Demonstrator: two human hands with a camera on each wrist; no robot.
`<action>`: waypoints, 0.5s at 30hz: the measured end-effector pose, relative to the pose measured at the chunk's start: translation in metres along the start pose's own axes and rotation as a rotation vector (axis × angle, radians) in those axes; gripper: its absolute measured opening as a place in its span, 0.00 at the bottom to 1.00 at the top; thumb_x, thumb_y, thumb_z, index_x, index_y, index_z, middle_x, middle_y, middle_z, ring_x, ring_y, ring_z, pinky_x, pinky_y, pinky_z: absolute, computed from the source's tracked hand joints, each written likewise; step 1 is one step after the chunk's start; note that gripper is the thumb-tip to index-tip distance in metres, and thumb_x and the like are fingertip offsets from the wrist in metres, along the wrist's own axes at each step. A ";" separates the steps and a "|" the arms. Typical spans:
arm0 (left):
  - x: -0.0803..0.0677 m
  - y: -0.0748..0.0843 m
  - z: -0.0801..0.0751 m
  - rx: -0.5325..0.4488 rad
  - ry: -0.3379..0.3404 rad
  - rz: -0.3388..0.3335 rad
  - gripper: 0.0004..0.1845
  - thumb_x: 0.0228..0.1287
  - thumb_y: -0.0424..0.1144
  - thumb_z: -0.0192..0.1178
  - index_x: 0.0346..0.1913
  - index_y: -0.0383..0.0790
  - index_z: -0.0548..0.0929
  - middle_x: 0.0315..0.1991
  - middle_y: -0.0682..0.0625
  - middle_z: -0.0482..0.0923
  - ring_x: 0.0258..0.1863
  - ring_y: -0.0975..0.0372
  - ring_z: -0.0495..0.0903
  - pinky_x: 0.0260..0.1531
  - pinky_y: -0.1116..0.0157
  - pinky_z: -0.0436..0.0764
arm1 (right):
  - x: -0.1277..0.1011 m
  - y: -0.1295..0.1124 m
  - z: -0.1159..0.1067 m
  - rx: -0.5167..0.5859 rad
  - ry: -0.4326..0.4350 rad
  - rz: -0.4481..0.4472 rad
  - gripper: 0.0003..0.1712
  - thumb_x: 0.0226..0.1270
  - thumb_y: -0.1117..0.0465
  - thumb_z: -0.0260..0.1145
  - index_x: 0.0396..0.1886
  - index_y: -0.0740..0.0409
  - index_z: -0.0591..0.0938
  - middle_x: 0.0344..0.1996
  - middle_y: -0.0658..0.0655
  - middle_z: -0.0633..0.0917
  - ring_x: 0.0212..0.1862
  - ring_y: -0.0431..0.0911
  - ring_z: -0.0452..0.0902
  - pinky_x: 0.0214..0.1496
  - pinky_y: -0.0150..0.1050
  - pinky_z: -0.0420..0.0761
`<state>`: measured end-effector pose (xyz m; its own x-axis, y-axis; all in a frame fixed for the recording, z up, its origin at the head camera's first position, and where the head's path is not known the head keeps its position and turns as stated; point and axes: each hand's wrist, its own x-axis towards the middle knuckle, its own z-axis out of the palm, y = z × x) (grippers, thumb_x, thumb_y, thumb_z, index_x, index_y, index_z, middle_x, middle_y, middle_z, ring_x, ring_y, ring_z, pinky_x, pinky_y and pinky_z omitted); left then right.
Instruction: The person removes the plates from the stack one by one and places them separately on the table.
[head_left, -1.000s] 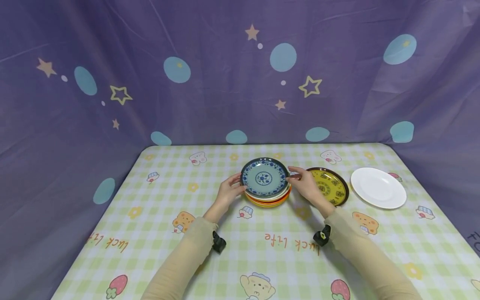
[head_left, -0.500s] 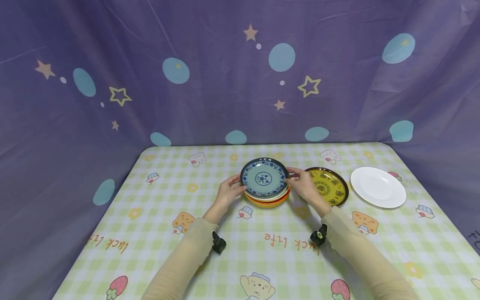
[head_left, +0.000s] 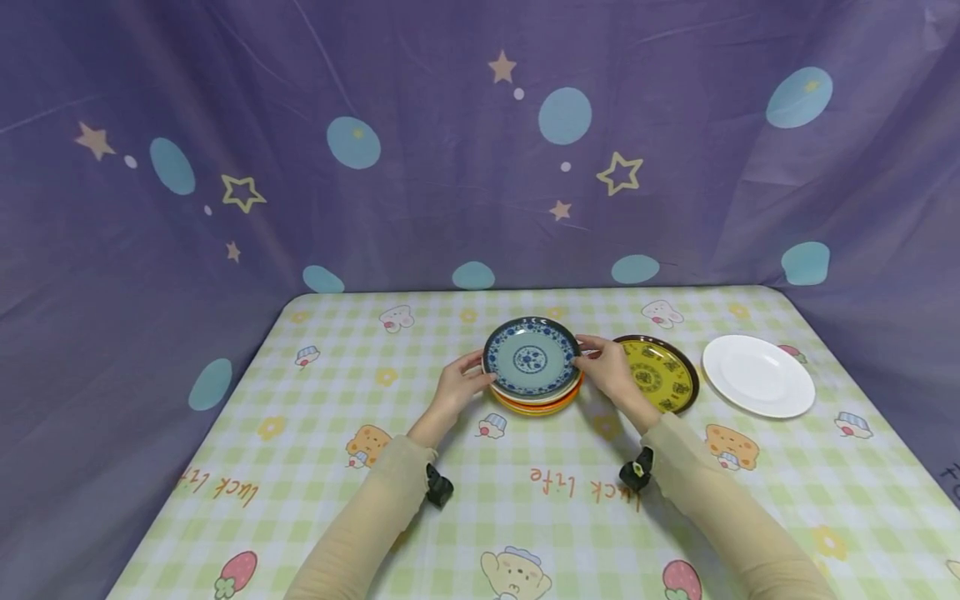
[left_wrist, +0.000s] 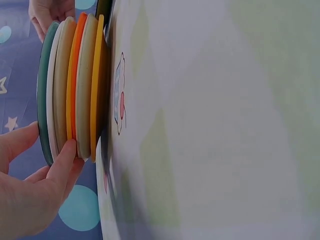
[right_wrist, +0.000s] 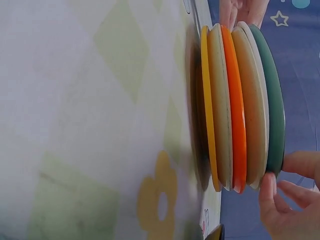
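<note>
A stack of several plates stands on the table, topped by a blue-and-white floral plate [head_left: 531, 358] with a dark rim. Below it the wrist views show a white plate, cream plates, an orange plate [right_wrist: 234, 110] and a yellow plate [left_wrist: 97, 90] at the bottom. At the stack's left side, my left hand [head_left: 456, 390] holds it, thumb at the top plate's rim and a fingertip against the lower plates' edges. Opposite, my right hand [head_left: 611, 372] grips the upper rim between thumb and fingers.
A yellow patterned plate [head_left: 660, 377] with a dark brown rim lies right of the stack, partly behind my right hand. Farther right is a white plate [head_left: 757, 377]. A checked cloth [head_left: 315, 525] covers the table, and a purple curtain [head_left: 420, 217] hangs behind.
My right wrist has shifted slightly to the left. Both hands stay at the stack, and the plates look almost unmoved.
</note>
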<state>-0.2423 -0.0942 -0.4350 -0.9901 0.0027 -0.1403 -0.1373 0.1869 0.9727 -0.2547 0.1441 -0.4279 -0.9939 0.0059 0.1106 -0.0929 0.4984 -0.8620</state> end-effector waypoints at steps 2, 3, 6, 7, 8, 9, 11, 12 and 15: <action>0.000 0.000 0.000 0.013 -0.003 0.003 0.28 0.51 0.29 0.60 0.59 0.36 0.68 0.57 0.39 0.67 0.52 0.51 0.72 0.46 0.64 0.78 | 0.000 0.000 -0.001 0.013 0.002 0.003 0.25 0.52 0.70 0.62 0.53 0.69 0.73 0.40 0.68 0.80 0.36 0.54 0.75 0.31 0.32 0.76; 0.000 0.000 0.000 0.015 -0.005 0.004 0.28 0.51 0.29 0.60 0.59 0.36 0.68 0.57 0.39 0.67 0.52 0.51 0.72 0.46 0.64 0.78 | 0.000 0.000 -0.001 0.020 0.006 0.006 0.25 0.51 0.70 0.62 0.52 0.69 0.74 0.40 0.68 0.80 0.35 0.53 0.75 0.30 0.31 0.75; 0.000 0.000 0.000 0.020 -0.013 0.008 0.28 0.52 0.29 0.60 0.59 0.36 0.68 0.57 0.39 0.67 0.52 0.52 0.72 0.47 0.63 0.77 | 0.001 0.000 -0.002 0.039 0.008 0.020 0.24 0.51 0.70 0.62 0.52 0.69 0.74 0.39 0.68 0.80 0.32 0.50 0.75 0.27 0.28 0.74; 0.000 0.000 0.000 0.020 -0.017 0.011 0.28 0.52 0.29 0.60 0.59 0.36 0.68 0.57 0.39 0.67 0.52 0.52 0.72 0.47 0.63 0.77 | 0.002 0.000 -0.003 0.048 0.008 0.027 0.24 0.51 0.70 0.62 0.52 0.69 0.74 0.39 0.68 0.80 0.31 0.49 0.76 0.27 0.28 0.74; 0.000 0.000 0.000 0.015 -0.019 0.013 0.29 0.52 0.29 0.60 0.59 0.36 0.68 0.57 0.40 0.67 0.52 0.52 0.73 0.48 0.63 0.77 | 0.002 0.001 -0.003 0.052 0.009 0.035 0.24 0.51 0.70 0.62 0.52 0.69 0.74 0.39 0.68 0.80 0.30 0.46 0.75 0.26 0.27 0.74; 0.000 0.000 0.000 0.015 -0.023 0.017 0.28 0.52 0.29 0.60 0.59 0.36 0.68 0.57 0.39 0.67 0.52 0.52 0.73 0.48 0.63 0.77 | 0.002 0.001 -0.004 0.069 0.004 0.044 0.24 0.52 0.70 0.62 0.52 0.70 0.74 0.39 0.68 0.80 0.29 0.45 0.75 0.26 0.28 0.76; -0.001 0.000 0.000 0.011 -0.030 0.019 0.28 0.52 0.29 0.60 0.59 0.35 0.68 0.57 0.39 0.67 0.52 0.51 0.73 0.48 0.63 0.77 | 0.002 0.001 -0.004 0.112 -0.011 0.069 0.24 0.53 0.71 0.61 0.53 0.70 0.73 0.40 0.69 0.80 0.25 0.40 0.75 0.27 0.31 0.79; -0.004 0.004 -0.001 0.010 -0.036 0.019 0.28 0.52 0.28 0.60 0.59 0.34 0.68 0.58 0.38 0.67 0.52 0.51 0.72 0.49 0.62 0.76 | 0.002 0.001 -0.004 0.136 -0.019 0.076 0.24 0.53 0.71 0.60 0.53 0.71 0.72 0.40 0.70 0.79 0.23 0.39 0.75 0.27 0.33 0.81; -0.006 0.007 -0.001 0.005 -0.047 0.027 0.28 0.52 0.27 0.59 0.59 0.32 0.67 0.58 0.37 0.65 0.53 0.49 0.71 0.49 0.61 0.76 | 0.001 0.001 -0.005 0.198 -0.052 0.095 0.24 0.54 0.73 0.59 0.54 0.73 0.70 0.42 0.73 0.78 0.20 0.37 0.75 0.30 0.42 0.83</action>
<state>-0.2374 -0.0942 -0.4275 -0.9910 0.0536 -0.1229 -0.1106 0.1913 0.9753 -0.2552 0.1491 -0.4257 -1.0000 -0.0020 0.0028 -0.0033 0.3176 -0.9482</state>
